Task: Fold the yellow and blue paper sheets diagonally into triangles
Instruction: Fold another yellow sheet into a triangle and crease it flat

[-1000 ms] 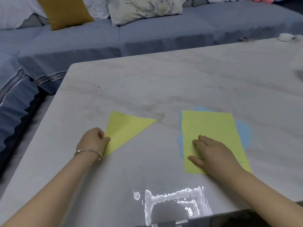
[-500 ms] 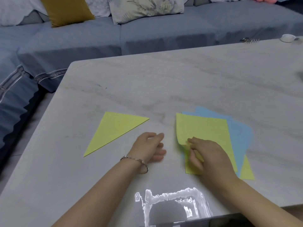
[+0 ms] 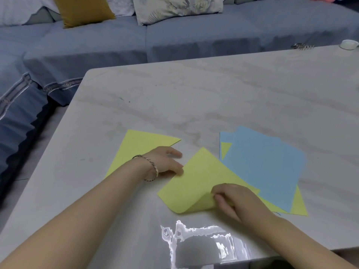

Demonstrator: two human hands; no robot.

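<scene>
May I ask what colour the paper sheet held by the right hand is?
That paper sheet is yellow; the head view shows it.

Surface: pale grey marble-pattern table (image 3: pixel 213 98), rounded far-left corner, bright glare patch (image 3: pixel 194 239) at the near edge.

Directly on it, left to right:
- folded yellow paper triangle (image 3: pixel 139 142), flat, sharp point aimed right
- yellow square paper sheet (image 3: pixel 196 181), turned diamond-wise, near corner curled up off the top, rest flat, right edge touching the stack
- fanned stack of light blue paper sheets (image 3: pixel 262 167), with yellow sheets underneath (image 3: pixel 299 206) showing at its far-left and near-right corners

Far right edge: small metal clip-like object (image 3: pixel 302 46) and white round object (image 3: pixel 349 44), too small to identify.
</scene>
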